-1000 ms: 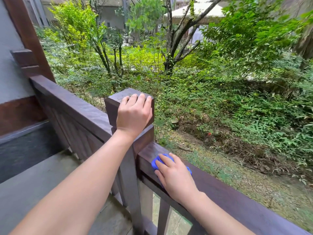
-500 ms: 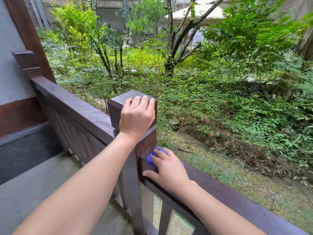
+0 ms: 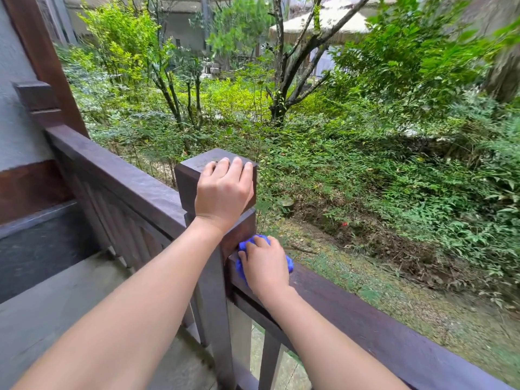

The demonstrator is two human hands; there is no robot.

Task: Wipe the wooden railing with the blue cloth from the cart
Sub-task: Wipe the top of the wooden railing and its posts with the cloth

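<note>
A dark brown wooden railing [image 3: 394, 333] runs from lower right up to a square post [image 3: 194, 178] and on to the left [image 3: 118, 175]. My right hand [image 3: 264, 266] presses a bunched blue cloth [image 3: 289, 264] flat on the rail top, right against the post's side. The cloth shows only at the edges of the hand. My left hand [image 3: 223, 190] rests on the post's cap, fingers curled over its top near edge. The cart is out of view.
Thin balusters [image 3: 270, 358] stand under the rail. A grey deck floor [image 3: 56, 305] lies at lower left, with a wall and a brown beam [image 3: 36, 52] at the far left. Beyond the railing the ground drops to shrubs and trees [image 3: 281, 80].
My right hand has slid the cloth leftward along the rail until it meets the post. My left hand has stayed on the post cap.
</note>
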